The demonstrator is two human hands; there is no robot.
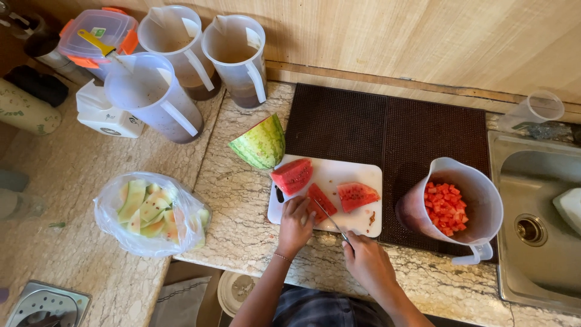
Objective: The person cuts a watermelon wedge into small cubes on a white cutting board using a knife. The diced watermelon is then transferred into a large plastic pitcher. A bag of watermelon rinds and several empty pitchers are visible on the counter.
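Note:
On a white cutting board (354,175) lie three peeled red watermelon pieces. My left hand (295,224) presses down on the middle piece (321,200). My right hand (366,260) grips a knife (330,215) whose blade rests across that same piece. Another chunk (292,175) sits at the board's far left corner and a third (357,195) lies to the right. A watermelon wedge with green rind (260,144) stands just off the board's left corner.
A white pitcher (478,200) holding red watermelon cubes stands right of the board on a dark mat (387,127). A clear bag of rinds (148,212) lies at left. Three pitchers (233,51) and a lidded container (97,33) stand at the back. A steel sink (535,230) is at right.

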